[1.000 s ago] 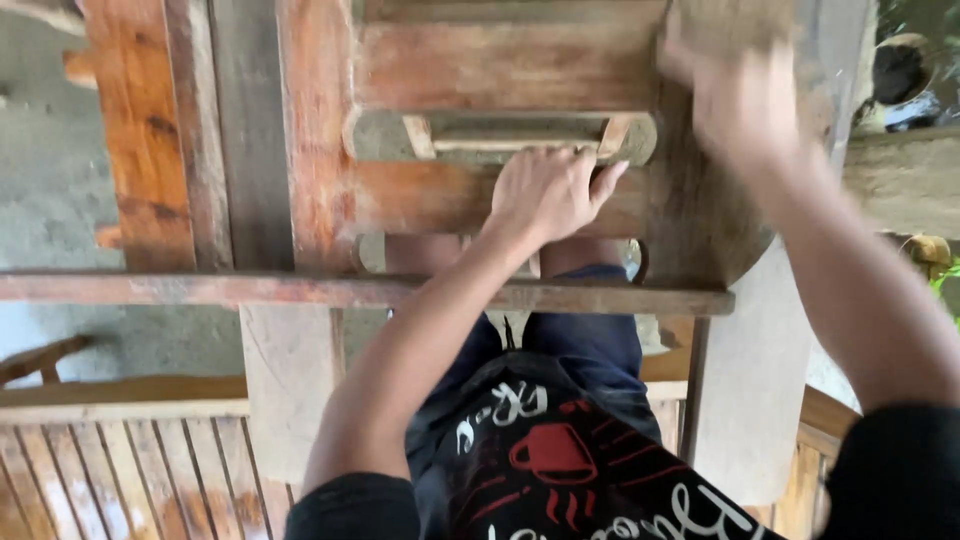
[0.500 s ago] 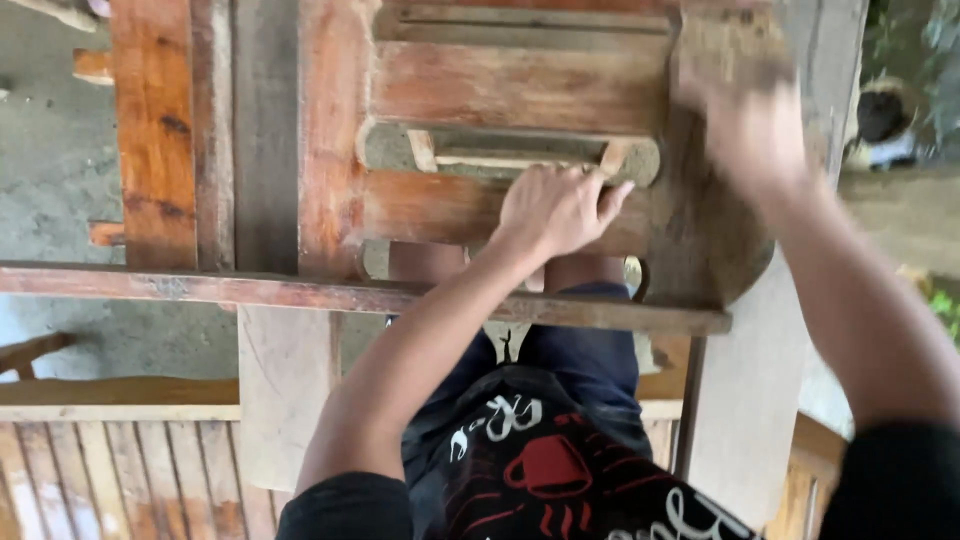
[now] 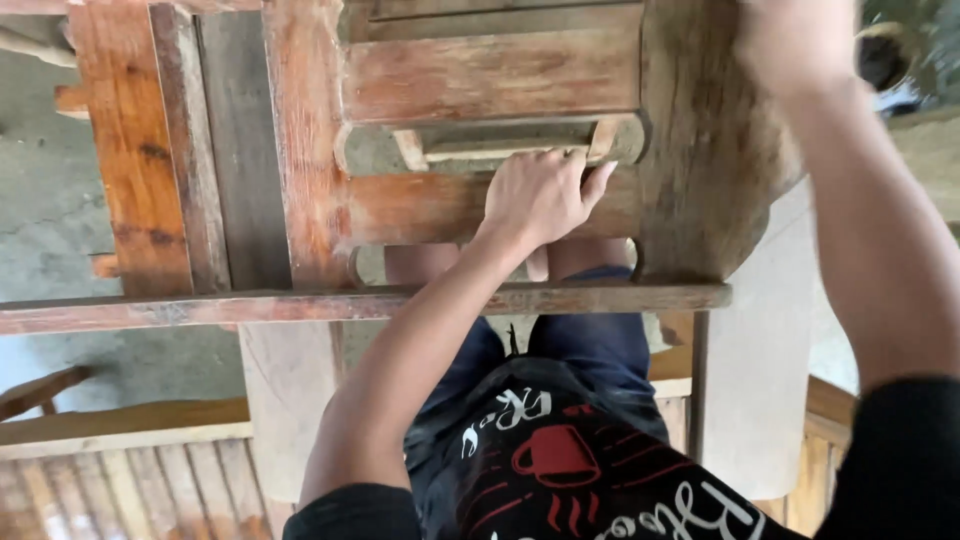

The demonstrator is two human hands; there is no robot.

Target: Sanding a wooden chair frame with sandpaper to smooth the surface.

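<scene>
A worn, reddish wooden furniture frame [image 3: 300, 150] lies in front of me, with uprights, cross rails and a carved slot [image 3: 500, 140]. My left hand [image 3: 540, 195] rests on the middle cross rail [image 3: 410, 205], fingers curled over its upper edge into the slot. My right hand [image 3: 800, 45] is at the top right, blurred, over the broad rounded wooden panel [image 3: 705, 170]. Whether it holds anything cannot be made out.
A long thin wooden bar [image 3: 300, 303] runs across below the frame, above my knees. Pale posts [image 3: 285, 400] [image 3: 760, 370] stand under it. Grey concrete floor [image 3: 50, 200] lies at left, and a slatted wooden surface [image 3: 110, 490] at bottom left.
My right hand has shifted up and to the right over the rounded panel, and is still blurred. My left hand stays on the same rail.
</scene>
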